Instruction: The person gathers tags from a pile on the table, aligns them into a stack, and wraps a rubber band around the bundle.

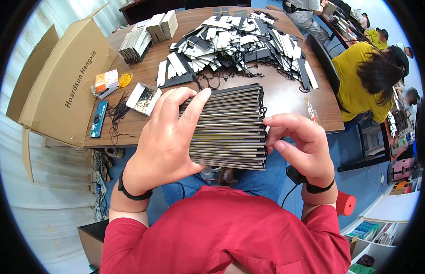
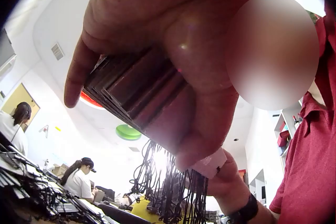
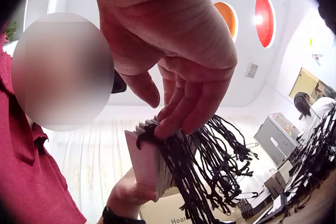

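A thick stack of dark, thin-edged hang tags (image 1: 228,132) is held over the lap at the table's near edge. My left hand (image 1: 164,137) grips it from the left, thumb at the near side and fingers over the far side. Black cords (image 3: 197,176) hang in a bunch from the stack's right end. There my right hand (image 1: 306,144) touches the corded end with its fingertips, relaxed and bent, the thumb standing apart from them. From below, the left wrist view shows uneven tag edges (image 2: 147,90) between palm and thumb.
Beyond the stack lies a big heap of black and white tags (image 1: 240,43) with cords. Bundled tags (image 1: 134,43), a small white box (image 1: 144,99), a blue packet (image 1: 98,119) and a large carton (image 1: 68,86) are at the left. A person in yellow (image 1: 365,82) sits at the right.
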Demonstrator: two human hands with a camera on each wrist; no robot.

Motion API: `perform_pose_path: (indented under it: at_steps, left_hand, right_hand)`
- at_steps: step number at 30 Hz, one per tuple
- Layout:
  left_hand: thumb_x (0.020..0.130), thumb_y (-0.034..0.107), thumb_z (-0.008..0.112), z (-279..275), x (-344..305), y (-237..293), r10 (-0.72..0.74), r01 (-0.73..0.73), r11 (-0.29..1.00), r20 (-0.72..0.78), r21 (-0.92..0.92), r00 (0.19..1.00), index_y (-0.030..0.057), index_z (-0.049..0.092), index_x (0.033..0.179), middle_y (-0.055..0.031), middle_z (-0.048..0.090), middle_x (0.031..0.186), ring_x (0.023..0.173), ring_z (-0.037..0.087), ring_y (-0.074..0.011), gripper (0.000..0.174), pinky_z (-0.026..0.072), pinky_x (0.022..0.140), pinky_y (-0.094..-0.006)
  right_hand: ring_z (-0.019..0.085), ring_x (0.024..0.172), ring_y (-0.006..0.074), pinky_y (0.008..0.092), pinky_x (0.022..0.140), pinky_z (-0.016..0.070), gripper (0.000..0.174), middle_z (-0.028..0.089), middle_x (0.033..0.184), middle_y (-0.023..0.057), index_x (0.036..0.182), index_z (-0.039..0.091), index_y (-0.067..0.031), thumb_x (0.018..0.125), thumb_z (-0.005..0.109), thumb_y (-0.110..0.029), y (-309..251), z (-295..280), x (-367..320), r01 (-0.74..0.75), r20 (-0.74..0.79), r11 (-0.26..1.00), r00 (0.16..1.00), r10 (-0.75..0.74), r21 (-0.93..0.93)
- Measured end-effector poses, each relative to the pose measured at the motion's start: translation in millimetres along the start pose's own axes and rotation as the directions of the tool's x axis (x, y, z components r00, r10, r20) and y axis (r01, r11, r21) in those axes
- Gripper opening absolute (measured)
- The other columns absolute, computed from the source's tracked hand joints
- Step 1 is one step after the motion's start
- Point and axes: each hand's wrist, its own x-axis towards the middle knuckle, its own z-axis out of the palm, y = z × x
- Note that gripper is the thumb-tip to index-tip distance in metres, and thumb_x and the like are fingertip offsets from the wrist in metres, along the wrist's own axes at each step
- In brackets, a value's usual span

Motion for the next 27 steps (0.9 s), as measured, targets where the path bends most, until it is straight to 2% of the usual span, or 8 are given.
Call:
perform_pose_path:
  at_steps: [4,15,18,21,27]
  left_hand:
    - [0.056,0.019,0.085,1.2,-2.2,-1.5,-0.015,0.015,1.0,0.007,0.017,1.0,0.0009,0.043,0.14,-0.0199,0.046,0.128,0.117,0.049,-0.0392,0.096,0.0413,0.1,-0.0452]
    - [0.058,0.021,0.086,-2.2,-1.9,0.9,0.008,-0.008,1.0,-0.001,0.012,1.0,0.001,0.044,0.139,-0.0202,0.047,0.123,0.113,0.05,-0.0403,0.094,0.0433,0.096,-0.0462]
    - [0.058,0.021,0.086,-3.0,-1.9,1.7,0.017,-0.017,1.0,-0.011,0.01,1.0,0.001,0.045,0.138,-0.0202,0.046,0.121,0.112,0.05,-0.0408,0.092,0.0441,0.095,-0.0464]
    - [0.059,0.022,0.086,-3.5,-1.9,1.7,0.023,-0.022,1.0,-0.015,0.018,1.0,0.001,0.045,0.138,-0.02,0.047,0.121,0.112,0.05,-0.0407,0.092,0.0442,0.095,-0.0463]
    - [0.059,0.022,0.086,-5.1,-1.8,3.9,0.014,-0.014,1.0,-0.004,0.011,1.0,0.0012,0.046,0.138,-0.0195,0.047,0.122,0.113,0.05,-0.0403,0.092,0.0444,0.095,-0.0466]
  right_hand:
    - [0.064,0.079,0.0123,0.0264,0.074,0.0535,0.041,0.063,0.089,0.0062,0.126,0.059,0.0017,0.085,0.058,0.008,-2.1,1.8,0.4,-0.04,-0.014,0.998,0.999,0.041,0.058]
    - [0.064,0.077,0.0116,0.0263,0.072,0.0529,0.041,0.063,0.087,0.0056,0.125,0.06,0.0008,0.085,0.059,0.008,-3.0,1.3,1.7,-0.02,0.013,1.0,1.0,0.02,-0.01]
    - [0.063,0.077,0.0115,0.0259,0.071,0.0528,0.043,0.063,0.086,0.0051,0.127,0.058,0.0014,0.084,0.059,0.008,-1.6,0.4,1.6,0.001,0.029,1.0,1.0,-0.001,-0.007]
    - [0.063,0.076,0.0115,0.0258,0.071,0.0529,0.045,0.062,0.087,0.0051,0.129,0.056,0.0024,0.084,0.058,0.009,-3.7,4.1,0.6,-0.06,-0.023,0.993,0.998,0.063,0.103]
    - [0.063,0.076,0.0118,0.0265,0.071,0.0532,0.047,0.061,0.088,0.0058,0.131,0.054,0.003,0.084,0.058,0.009,-2.4,1.7,1.4,-0.009,0.004,0.997,1.0,0.009,0.073]
